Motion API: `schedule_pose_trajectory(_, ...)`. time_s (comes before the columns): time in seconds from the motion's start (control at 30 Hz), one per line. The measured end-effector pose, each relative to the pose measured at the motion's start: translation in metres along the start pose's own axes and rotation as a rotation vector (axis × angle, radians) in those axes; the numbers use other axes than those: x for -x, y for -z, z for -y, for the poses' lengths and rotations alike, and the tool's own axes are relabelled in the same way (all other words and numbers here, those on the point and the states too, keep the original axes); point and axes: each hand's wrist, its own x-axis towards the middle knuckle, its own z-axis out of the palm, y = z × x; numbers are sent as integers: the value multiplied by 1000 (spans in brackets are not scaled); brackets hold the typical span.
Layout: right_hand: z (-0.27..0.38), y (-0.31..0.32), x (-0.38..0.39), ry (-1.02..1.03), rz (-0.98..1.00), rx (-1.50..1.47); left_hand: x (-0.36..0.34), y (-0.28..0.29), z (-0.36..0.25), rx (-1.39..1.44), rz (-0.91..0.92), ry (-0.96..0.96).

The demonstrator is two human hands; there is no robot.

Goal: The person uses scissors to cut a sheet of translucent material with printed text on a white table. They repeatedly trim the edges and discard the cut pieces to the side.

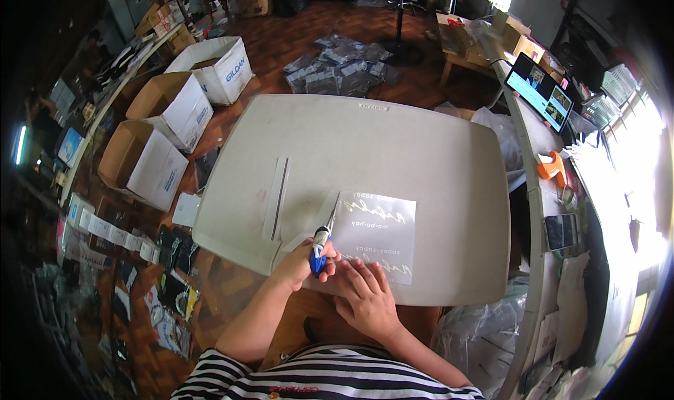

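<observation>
My left hand (298, 265) is closed round a pair of scissors (319, 252) with blue handles and a pale wrapping near the pivot. Their blades point away from me, along the left edge of a translucent film sheet (372, 235) printed with white lettering. On the sheet's near edge, my right hand (366, 298) lies with its fingers stretched out. A narrow strip of film (324, 214) stands off to the left of the blades. Farther left, a thin strip with a dark line (279, 200) rests on the pale grey table (449, 154).
Open white cartons (158, 165) stand on the floor at left. Dark plastic packages (340, 66) are heaped beyond the table. Along the right, a long bench holds a lit screen (540, 91), an orange tape dispenser (552, 168) and a phone (562, 231). Clear plastic bags (484, 323) sit below it.
</observation>
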Motion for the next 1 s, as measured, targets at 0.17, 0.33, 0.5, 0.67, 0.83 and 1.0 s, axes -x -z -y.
schedule_pose_trajectory(0.17, 0, -1, 1, -6, 6, 3, 0, -2, 9, 32, -48, -71)
schedule_pose_trajectory(0.33, 0, -2, 2, -6, 1, 0, -3, 2, 14, 20, -41, -111)
schedule_pose_trajectory(0.5, 0, -5, 3, 6, -9, -7, -18, 2, -8, -10, -121, -60)
schedule_pose_trajectory(0.67, -9, 24, 8, -81, -25, -128, -12, 9, -14, 197, -53, 44)
schedule_pose_trajectory(0.83, -29, 32, -1, -80, -44, -68, 34, 16, 16, 267, 252, 91)
schedule_pose_trajectory(1.0, -35, 34, -1, -113, -7, -161, 90, 0, 35, -137, 152, 157)
